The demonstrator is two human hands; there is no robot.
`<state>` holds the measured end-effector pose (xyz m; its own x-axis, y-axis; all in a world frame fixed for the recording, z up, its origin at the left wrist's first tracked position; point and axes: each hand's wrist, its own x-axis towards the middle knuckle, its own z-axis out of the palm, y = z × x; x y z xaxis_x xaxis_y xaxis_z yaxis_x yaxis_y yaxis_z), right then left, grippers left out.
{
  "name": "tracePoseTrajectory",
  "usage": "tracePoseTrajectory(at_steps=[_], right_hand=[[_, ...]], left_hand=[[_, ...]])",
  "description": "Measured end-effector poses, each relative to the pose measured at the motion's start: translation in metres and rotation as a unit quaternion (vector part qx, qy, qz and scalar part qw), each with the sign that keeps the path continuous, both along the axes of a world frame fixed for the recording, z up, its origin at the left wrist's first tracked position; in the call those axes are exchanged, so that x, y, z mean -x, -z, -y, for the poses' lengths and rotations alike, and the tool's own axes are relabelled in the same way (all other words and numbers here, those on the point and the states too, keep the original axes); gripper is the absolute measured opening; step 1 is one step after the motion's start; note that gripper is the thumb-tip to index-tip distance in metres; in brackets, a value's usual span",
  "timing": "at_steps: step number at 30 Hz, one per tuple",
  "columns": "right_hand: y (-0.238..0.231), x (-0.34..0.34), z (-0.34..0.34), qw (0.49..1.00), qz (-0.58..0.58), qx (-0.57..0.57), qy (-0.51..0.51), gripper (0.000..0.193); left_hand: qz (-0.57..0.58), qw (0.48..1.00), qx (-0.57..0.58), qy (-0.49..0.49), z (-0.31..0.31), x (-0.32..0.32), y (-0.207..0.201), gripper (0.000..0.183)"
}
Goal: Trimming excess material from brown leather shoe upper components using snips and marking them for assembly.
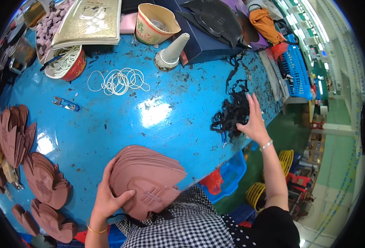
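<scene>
Dusty-brown flat pieces (149, 175) are forming a thick, fanned stack at the near edge of the blue table (186, 95), the top one showing a curved outline and short slanting ridges. The left hand (106, 197) is clamping the stack's left side; the right hand (256, 124) is spreading thumb and fingers apart at tangled black strips (232, 113).

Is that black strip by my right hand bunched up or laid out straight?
Mostly bunched up: the black strip lies in tangled loops at your right hand, with a loose length trailing away.
</scene>
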<state>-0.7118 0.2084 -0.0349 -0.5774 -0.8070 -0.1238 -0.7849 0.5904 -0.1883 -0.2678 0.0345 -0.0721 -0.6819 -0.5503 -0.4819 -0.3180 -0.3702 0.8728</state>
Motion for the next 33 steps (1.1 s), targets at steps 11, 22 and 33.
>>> tracePoseTrajectory(at_steps=[11, 22, 33], right_hand=[[-0.022, 0.069, -0.029, 0.94, 0.151, 0.307, -0.014, 0.042], [0.011, -0.214, -0.187, 0.869, 0.173, 0.294, -0.359, 0.054], [0.065, -0.239, -0.231, 0.774, 0.464, 0.245, -0.355, 0.086]], left_hand=[[0.015, 0.904, 0.427, -0.032, -0.052, -0.016, -0.034, 0.085], [-0.319, 0.929, -0.167, -0.085, -0.282, 0.079, -0.005, 0.078], [-0.26, 0.947, -0.177, -0.06, -0.321, -0.015, 0.014, 0.023]])
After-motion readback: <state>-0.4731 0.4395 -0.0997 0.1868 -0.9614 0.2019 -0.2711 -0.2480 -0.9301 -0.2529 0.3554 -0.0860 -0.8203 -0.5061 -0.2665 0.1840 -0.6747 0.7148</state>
